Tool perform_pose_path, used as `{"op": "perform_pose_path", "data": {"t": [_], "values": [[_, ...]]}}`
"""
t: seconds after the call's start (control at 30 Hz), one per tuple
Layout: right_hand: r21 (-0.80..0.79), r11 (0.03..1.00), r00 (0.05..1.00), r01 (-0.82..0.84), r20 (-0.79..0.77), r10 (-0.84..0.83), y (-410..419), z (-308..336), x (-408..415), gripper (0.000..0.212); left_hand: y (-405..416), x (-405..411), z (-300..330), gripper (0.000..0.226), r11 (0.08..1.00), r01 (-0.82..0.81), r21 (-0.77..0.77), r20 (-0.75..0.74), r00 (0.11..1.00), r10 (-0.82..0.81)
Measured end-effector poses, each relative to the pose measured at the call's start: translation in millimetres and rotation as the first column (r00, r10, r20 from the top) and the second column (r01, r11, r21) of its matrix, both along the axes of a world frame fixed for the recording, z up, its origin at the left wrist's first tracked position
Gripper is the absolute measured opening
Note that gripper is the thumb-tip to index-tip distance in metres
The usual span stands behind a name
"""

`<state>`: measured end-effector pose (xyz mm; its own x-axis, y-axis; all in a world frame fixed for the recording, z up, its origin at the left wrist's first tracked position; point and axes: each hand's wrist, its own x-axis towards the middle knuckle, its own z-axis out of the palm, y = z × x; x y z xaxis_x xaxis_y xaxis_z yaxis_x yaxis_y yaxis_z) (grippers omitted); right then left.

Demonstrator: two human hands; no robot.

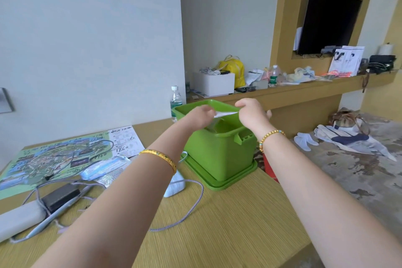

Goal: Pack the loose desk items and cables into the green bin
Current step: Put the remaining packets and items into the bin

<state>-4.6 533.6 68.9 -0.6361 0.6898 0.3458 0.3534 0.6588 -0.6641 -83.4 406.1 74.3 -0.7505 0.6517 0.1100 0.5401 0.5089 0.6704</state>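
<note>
My fingers (pixel 207 113) on the left hand (pixel 199 118) pinch one end of a small white sheet (pixel 226 113), and my right hand (pixel 252 117) grips the other end, thumb and forefinger closed on it. The sheet is stretched between them just above the open mouth of the green bin (pixel 219 150). Most of it is covered by my hands, so I cannot tell what kind of paper it is.

The bin sits on its green lid (pixel 228 178) at the far right of the desk (pixel 228 224). My arms hide part of its near wall, and the inside shows only a dim curved shape I cannot make out.

On the left of the desk lie a map (pixel 54 156), a blue-white packet (pixel 104 167), a dark adapter (pixel 61 197) and a grey roll (pixel 19 217) cut off by the frame edge. A braided cable (pixel 191 206) loops across the near desk; where it ends is hidden under my left forearm, as is most of a white charger (pixel 175 187). A water bottle (pixel 175 100) stands behind the bin, its lower half concealed. The clutter on the far shelf (pixel 282 91) is too blurred to name item by item.
</note>
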Motion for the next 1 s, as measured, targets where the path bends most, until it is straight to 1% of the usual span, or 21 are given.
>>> {"op": "perform_pose_path", "data": {"t": [0.03, 0.07, 0.1, 0.13, 0.17, 0.2, 0.23, 0.3, 0.33, 0.4, 0.5, 0.57, 0.63, 0.67, 0.7, 0.73, 0.8, 0.83, 0.9, 0.93, 1.0], "values": [[-0.037, 0.999, 0.998, -0.018, -0.064, 0.015, 1.4, 0.8, 2.4, 0.055, 1.8, -0.3, -4.0, 0.039, 0.985, -0.058, -0.165, -0.074, 0.996, 0.046], [-0.066, 0.997, 0.991, -0.039, -0.133, 0.030, 2.7, 2.4, 5.2, 0.052, 1.8, -0.7, -6.7, 0.040, 0.949, -0.129, -0.287, -0.162, 0.983, 0.085], [-0.084, 0.994, 0.982, -0.072, -0.182, 0.056, 3.5, 3.4, 7.5, 0.050, 0.0, -0.9, -8.3, 0.039, 0.921, -0.185, -0.344, -0.211, 0.971, 0.116], [-0.082, 0.990, 0.978, -0.112, -0.187, 0.095, 1.5, 3.9, 9.1, 0.048, -2.2, -1.4, -9.1, 0.038, 0.912, -0.216, -0.350, -0.240, 0.961, 0.136], [-0.066, 0.984, 0.976, -0.167, -0.153, 0.155, -2.1, 4.2, 9.3, 0.043, -4.6, -2.6, -9.9, 0.037, 0.923, -0.228, -0.310, -0.263, 0.954, 0.147], [-0.063, 0.971, 0.971, -0.229, -0.077, 0.224, -8.2, 5.0, 8.7, 0.034, -7.1, -3.8, -10.2, 0.036, 0.937, -0.230, -0.262, -0.288, 0.946, 0.151], [-0.071, 0.954, 0.955, -0.291, 0.028, 0.294, -15.6, 6.0, 7.0, 0.031, -9.3, -4.3, -10.0, 0.035, 0.946, -0.235, -0.224, -0.303, 0.939, 0.162], [-0.068, 0.932, 0.896, -0.357, 0.259, 0.362, -29.1, 8.5, -1.6, 0.047, -15.7, -6.7, -9.5, 0.036, 0.954, -0.227, -0.195, -0.333, 0.930, 0.154], [-0.038, 0.933, 0.869, -0.357, 0.353, 0.346, -34.6, 11.1, -6.3, 0.052, -19.8, -7.7, -9.3, 0.036, 0.958, -0.211, -0.194, -0.339, 0.931, 0.137], [0.041, 0.938, 0.832, -0.345, 0.475, 0.286, -40.0, 17.2, -15.7, 0.051, -28.3, -10.6, -10.6, 0.037, 0.962, -0.172, -0.214, -0.341, 0.936, 0.091], [0.140, 0.923, 0.720, -0.360, 0.671, 0.179, -44.2, 23.7, -24.1, 0.036, -43.9, -17.6, -15.0, 0.036, 0.974, -0.129, -0.186, -0.345, 0.937, 0.058], [0.175, 0.929, 0.660, -0.326, 0.745, 0.091, -48.4, 24.3, -23.6, 0.027, -54.5, -22.2, -18.2, 0.035, 0.977, -0.120, -0.176, -0.355, 0.934, 0.051], [0.227, 0.939, 0.629, -0.260, 0.777, -0.014, -50.7, 21.6, -21.0, 0.035, -65.3, -25.1, -20.6, 0.034, 0.973, -0.120, -0.197, -0.365, 0.930, 0.041], [0.249, 0.941, 0.643, -0.229, 0.765, -0.046, -51.2, 18.9, -20.4, 0.034, -71.4, -26.0, -21.6, 0.034, 0.972, -0.120, -0.201, -0.371, 0.928, 0.038], [0.282, 0.940, 0.689, -0.194, 0.721, -0.074, -50.9, 15.8, -21.7, 0.026, -78.0, -26.2, -22.1, 0.033, 0.973, -0.124, -0.193, -0.376, 0.926, 0.044], [0.325, 0.934, 0.758, -0.150, 0.644, -0.102, -55.7, 14.2, -21.1, 0.018, -85.1, -26.0, -21.9, 0.033, 0.976, -0.130, -0.175, -0.378, 0.924, 0.055], [0.451, 0.889, 0.896, -0.080, 0.423, -0.135, -69.2, 10.7, -25.6, 0.012, -100.3, -24.5, -21.9, 0.032, 0.982, -0.145, -0.124, -0.377, 0.922, 0.088], [0.506, 0.859, 0.944, -0.072, 0.314, -0.105, -79.5, 7.0, -29.4, 0.015, -109.0, -23.1, -22.0, 0.031, 0.984, -0.152, -0.097, -0.375, 0.921, 0.106], [0.564, 0.822, 0.992, -0.084, 0.122, 0.017, -108.7, -1.4, -38.1, 0.035, -130.3, -20.5, -24.1, 0.032, 0.984, -0.174, -0.043, -0.371, 0.917, 0.146], [0.575, 0.811, 0.994, -0.106, 0.061, 0.087, -126.4, -6.1, -42.9, 0.040, -142.8, -19.7, -26.2, 0.033, 0.981, -0.191, -0.016, -0.372, 0.912, 0.172], [0.576, 0.793, 0.976, -0.196, 0.033, 0.217, -163.0, -17.9, -52.8, 0.042, -171.3, -20.0, -33.2, 0.035, 0.974, -0.223, 0.027, -0.380, 0.899, 0.217]]}}
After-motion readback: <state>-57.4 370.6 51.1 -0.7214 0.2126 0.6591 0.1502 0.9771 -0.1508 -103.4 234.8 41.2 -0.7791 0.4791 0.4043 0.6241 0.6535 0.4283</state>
